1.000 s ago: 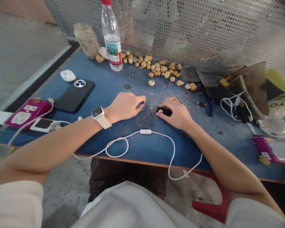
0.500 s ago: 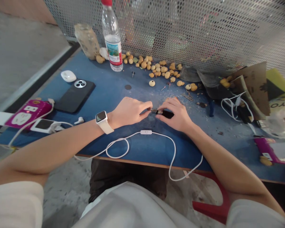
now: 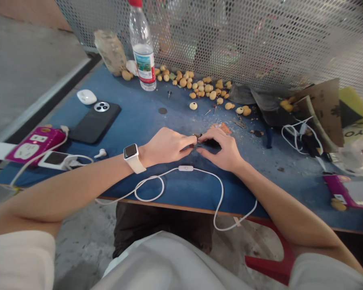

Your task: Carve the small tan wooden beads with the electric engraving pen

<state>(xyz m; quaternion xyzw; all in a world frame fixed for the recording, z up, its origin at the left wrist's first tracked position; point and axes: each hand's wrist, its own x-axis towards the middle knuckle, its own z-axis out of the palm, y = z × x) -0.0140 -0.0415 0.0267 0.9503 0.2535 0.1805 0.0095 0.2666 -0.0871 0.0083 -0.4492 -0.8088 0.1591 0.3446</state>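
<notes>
**Both hands fingertip to fingertip over a black tool at a messy counter**

OK so the left hand (image 3: 169, 146) has thumb and finger pinched on a small metal piece (image 3: 195, 136), mostly hidden by the fingertips. The right hand (image 3: 224, 150) is curled around a black tool (image 3: 212, 142), low over the middle of the counter (image 3: 145, 119). The fingertips nearly meet right there, so I can't tell exactly how the two parts fit together.

There's a smartwatch (image 3: 130, 151) with a pale strap on the left wrist. Just nearer the body, a white cord (image 3: 222, 187) with an inline switch (image 3: 186, 168) makes a loop, hangs over the front edge and goes out of sight by the right forearm.

Just past the right hand there's an orange patch (image 3: 226, 128) with pale crumbs around it. Farther back is a whole row of tan, roundish beads (image 3: 213, 95), with a holed bead (image 3: 193, 106) sitting in front of them.

Off to the left: a black smartphone (image 3: 92, 124), a white earbud case (image 3: 86, 96) near its top end, a loose earbud (image 3: 101, 153) and a purple power strip (image 3: 34, 145). A red-capped water bottle (image 3: 145, 66) stands at the back beside a cloudy jar (image 3: 110, 52), in front of a perforated metal screen (image 3: 230, 40).
</notes>
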